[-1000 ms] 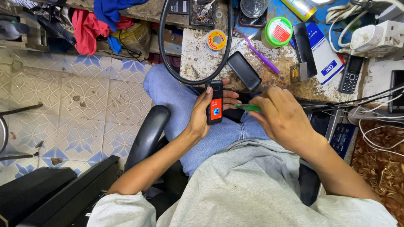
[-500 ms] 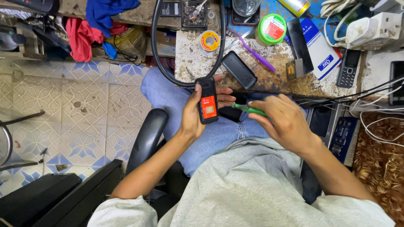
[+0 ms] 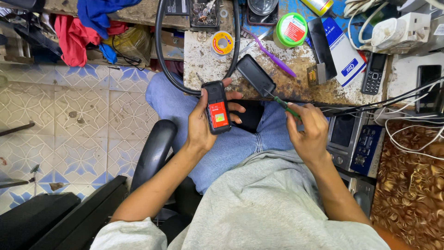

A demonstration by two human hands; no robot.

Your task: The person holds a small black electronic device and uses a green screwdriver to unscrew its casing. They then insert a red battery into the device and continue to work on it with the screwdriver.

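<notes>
A tiled floor point(image 3: 69, 115) with blue patterning is seen at the left, and a worn, stained counter point(image 3: 203, 65) lies at the far side, above the seated person's knees. The small black phone point(image 3: 217, 107), its open back showing a red and orange battery, is grasped in the left hand point(image 3: 203, 125), with the thumb along its left edge and the fingers wrapped around the right edge; it is held above the lap, its far end overlapping the near edge of the counter. A green-handled screwdriver point(image 3: 283, 103) is gripped in the clenched right hand point(image 3: 309, 129), just right of the phone, with the tip pointing to the far left. A black back cover point(image 3: 255, 75) lies on the counter, close to the tip. A thick black cable point(image 3: 162, 55) loops across the counter's left edge. Farther back are seen a solder spool point(image 3: 222, 43), a purple toothbrush point(image 3: 273, 56), a green-lidded round tin point(image 3: 290, 30) and a dark keypad phone point(image 3: 372, 73). Red and blue cloths point(image 3: 78, 28) are piled at the far left. A black chair armrest point(image 3: 155, 148) stands beneath the left forearm.
</notes>
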